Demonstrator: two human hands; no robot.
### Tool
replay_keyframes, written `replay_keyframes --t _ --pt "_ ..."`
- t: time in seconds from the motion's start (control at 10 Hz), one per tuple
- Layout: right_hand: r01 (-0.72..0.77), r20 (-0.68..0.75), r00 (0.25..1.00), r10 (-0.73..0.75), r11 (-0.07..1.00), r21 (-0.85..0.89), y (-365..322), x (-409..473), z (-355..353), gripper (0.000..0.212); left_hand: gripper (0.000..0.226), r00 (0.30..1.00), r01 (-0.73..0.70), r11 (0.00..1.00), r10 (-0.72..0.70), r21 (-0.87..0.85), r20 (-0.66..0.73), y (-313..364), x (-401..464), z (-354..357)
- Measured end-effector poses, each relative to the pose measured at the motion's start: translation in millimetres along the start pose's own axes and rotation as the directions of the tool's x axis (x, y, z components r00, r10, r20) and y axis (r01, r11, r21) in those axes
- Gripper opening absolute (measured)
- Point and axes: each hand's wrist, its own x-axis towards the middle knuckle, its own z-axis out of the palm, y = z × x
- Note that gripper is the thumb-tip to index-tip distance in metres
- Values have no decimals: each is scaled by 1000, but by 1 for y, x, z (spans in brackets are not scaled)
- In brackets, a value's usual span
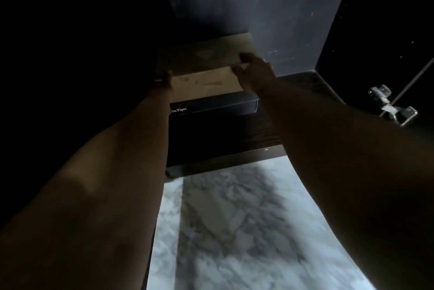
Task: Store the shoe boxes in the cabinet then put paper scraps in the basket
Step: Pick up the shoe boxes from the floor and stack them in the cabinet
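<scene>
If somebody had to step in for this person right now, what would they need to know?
Left hand grips the brown shoe box at its left near corner; right hand grips its right near corner.
The brown box sits on top of a black shoe box on the cabinet shelf, door hinge at right.
Done: black box stored.
Left: let go of the brown box, then the paper scraps; neither scraps nor basket is in view.

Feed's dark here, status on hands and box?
Both hands, left and right, grip the brown shoe box. Box sits atop black shoe box inside cabinet. Nothing blocking.
</scene>
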Motion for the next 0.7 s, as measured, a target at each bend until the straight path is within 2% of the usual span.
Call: replay_keyframes --t 0.1,0.2,0.3,0.4,0.5,0.6,0.7 --pt "-135 91 987 130 990 46 -18 -22 -27 75 82 995 -18 991 6 -130 -96 -13 -41 0" --pt "-105 -183 978 102 995 -5 6 -62 -44 57 78 994 -110 984 109 -142 -18 -47 -74 6" --pt "-208 -77 978 196 954 -214 52 -161 -63 44 75 970 -197 974 176 115 169 -102 -93 62" --pt "-382 -32 922 385 895 -231 98 -260 -99 35 62 848 -395 870 220 296 483 -118 -193 99" --pt "-655 -197 751 630 750 -97 140 -363 -159 28 38 674 -655 683 337 323 657 -137 -299 133" --pt "-816 -363 516 776 574 66 176 -471 -218 29 32 468 -799 556 335 229 818 -162 -395 178" --pt "-907 -473 290 832 397 143 202 -579 -272 32 27 275 -877 467 304 109 912 -183 -496 219"
